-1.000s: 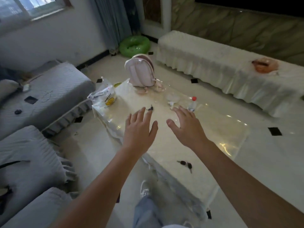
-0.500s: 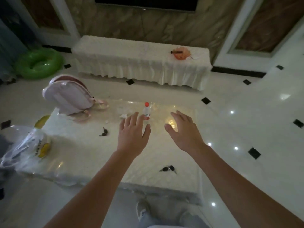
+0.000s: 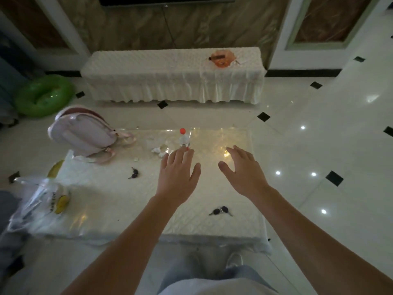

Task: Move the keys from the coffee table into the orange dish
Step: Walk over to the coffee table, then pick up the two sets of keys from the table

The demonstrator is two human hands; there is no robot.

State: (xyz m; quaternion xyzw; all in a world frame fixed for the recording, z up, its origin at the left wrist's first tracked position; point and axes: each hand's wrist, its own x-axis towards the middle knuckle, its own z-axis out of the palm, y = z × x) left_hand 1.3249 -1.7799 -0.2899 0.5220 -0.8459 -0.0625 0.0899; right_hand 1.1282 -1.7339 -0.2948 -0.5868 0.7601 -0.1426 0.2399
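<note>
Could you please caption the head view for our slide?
Both empty hands hover over the coffee table; keys untouched.

We see a glossy clear film over the table (image 3: 119,201), shiny polished floor tiles (image 3: 319,135), a frilled cloth cover on the bench (image 3: 148,71), a crinkly plastic bag (image 3: 40,201) and a smooth translucent orange dish (image 3: 222,58).

Dim, soft image; ceiling-light glare spots on glossy floor (image 3: 319,145); wide-angle edge bending.
</note>
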